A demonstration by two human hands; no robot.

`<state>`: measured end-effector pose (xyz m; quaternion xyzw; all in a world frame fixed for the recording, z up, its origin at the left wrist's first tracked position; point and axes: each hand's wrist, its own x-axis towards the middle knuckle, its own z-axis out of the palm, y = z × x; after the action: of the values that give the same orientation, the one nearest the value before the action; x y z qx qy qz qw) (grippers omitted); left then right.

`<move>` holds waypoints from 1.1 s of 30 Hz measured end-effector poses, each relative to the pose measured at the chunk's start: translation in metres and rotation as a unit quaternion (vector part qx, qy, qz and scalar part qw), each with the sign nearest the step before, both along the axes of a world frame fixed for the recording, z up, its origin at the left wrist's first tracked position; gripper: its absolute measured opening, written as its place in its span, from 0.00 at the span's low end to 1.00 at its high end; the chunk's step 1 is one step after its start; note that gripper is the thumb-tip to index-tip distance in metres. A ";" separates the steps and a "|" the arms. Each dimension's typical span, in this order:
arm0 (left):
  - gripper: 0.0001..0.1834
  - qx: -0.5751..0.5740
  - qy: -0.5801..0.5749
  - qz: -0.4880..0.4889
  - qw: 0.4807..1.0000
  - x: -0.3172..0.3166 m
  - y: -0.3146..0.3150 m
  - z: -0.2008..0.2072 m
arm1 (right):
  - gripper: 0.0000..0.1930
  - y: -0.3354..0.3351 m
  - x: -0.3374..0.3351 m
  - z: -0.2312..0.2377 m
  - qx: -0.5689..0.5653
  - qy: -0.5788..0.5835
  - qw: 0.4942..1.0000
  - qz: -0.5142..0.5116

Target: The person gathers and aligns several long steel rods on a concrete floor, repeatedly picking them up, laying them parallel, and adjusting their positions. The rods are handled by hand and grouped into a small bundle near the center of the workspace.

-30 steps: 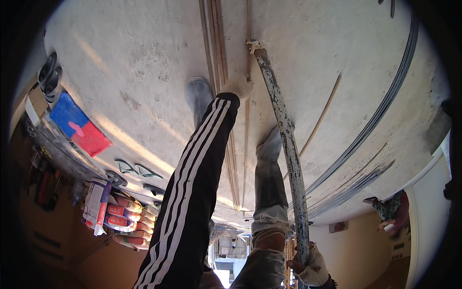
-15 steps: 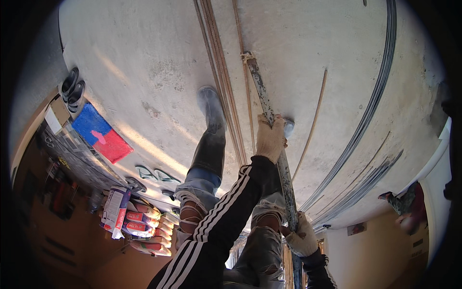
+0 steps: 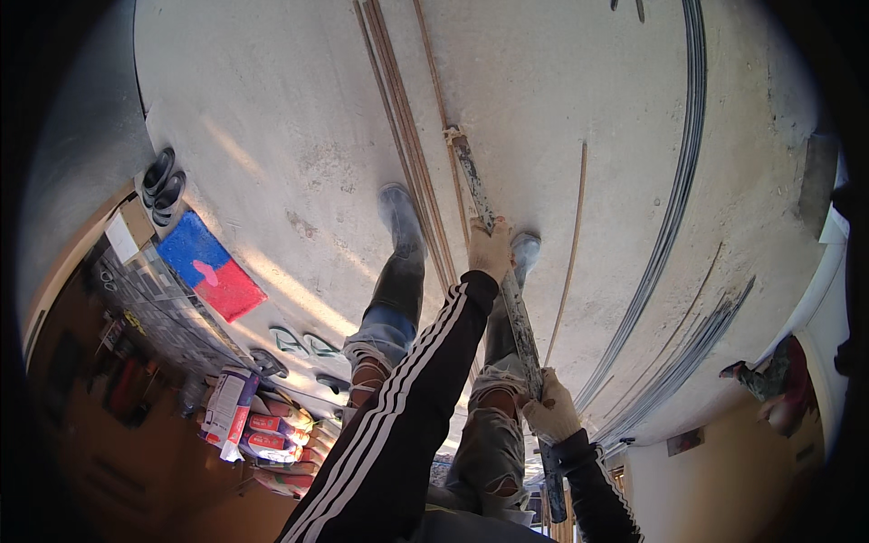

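Note:
I hold a long dark metal pipe [image 3: 521, 330] with chipped, worn paint, which slants from the floor ahead back past my right leg. Its far end has a pale tie or fitting and lies at a thin rusty steel rod [image 3: 434, 77]; whether it grips the rod I cannot tell. My left hand [image 3: 490, 249], in a pale knit work glove, is closed round the pipe's upper part. Lower down, beside my right knee, my gloved right hand [image 3: 554, 409] is closed round it too. Several rusty rods [image 3: 407, 145] lie just left of it.
A single rod [image 3: 573, 235] and a bundle of long grey bars [image 3: 665, 231] lie on the right. On the left are black shoes [image 3: 163, 190], a blue and red mat [image 3: 213, 267], sandals [image 3: 303, 342] and stacked bags [image 3: 272, 434]. Another person [image 3: 780, 385] is at far right.
The view has shifted slightly. The pipe's far end sits lower in the picture. My left hand has come a little nearer, and my right hand is slightly higher on the picture; both still hold the pipe.

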<state>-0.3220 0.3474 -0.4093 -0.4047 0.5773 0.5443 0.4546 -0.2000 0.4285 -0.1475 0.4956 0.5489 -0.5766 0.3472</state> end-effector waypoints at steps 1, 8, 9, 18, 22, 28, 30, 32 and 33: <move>0.15 0.009 -0.006 0.012 1.000 -0.009 0.003 0.003 | 0.13 0.010 -0.007 0.006 -0.009 0.062 0.998 0.023; 0.23 0.067 0.087 -0.175 0.978 -0.080 -0.074 0.055 | 0.21 0.096 -0.020 0.033 0.149 0.053 0.880 0.447; 0.22 0.052 0.102 -0.139 0.984 -0.082 -0.103 0.062 | 0.22 0.102 -0.013 0.037 0.145 -0.004 0.904 0.402; 0.08 -0.288 -0.021 -0.168 0.943 0.056 -0.404 0.169 | 0.18 0.140 0.049 -0.019 0.252 0.050 0.952 0.167; 0.11 -0.322 -0.089 -0.169 0.927 0.143 -0.452 0.251 | 0.20 0.185 0.065 -0.131 0.286 0.092 0.947 0.113; 0.10 -0.340 -0.175 -0.119 0.916 0.209 -0.442 0.339 | 0.27 0.263 0.078 -0.293 0.350 -0.044 0.909 0.223; 0.10 -0.333 -0.192 -0.129 0.914 0.216 -0.435 0.354 | 0.24 0.277 0.087 -0.317 0.337 -0.128 0.910 0.205; 0.09 -0.346 -0.197 -0.161 0.903 0.217 -0.432 0.359 | 0.22 0.279 0.100 -0.328 0.387 -0.096 0.903 0.158; 0.09 -0.331 -0.179 -0.195 0.906 0.215 -0.431 0.359 | 0.22 0.277 0.112 -0.326 0.412 -0.085 0.897 0.137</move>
<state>-0.1071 -0.0838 -0.0503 -0.5020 0.7006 0.1413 0.4870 -0.0878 0.7056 -0.4732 0.5610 0.7684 -0.2016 0.2327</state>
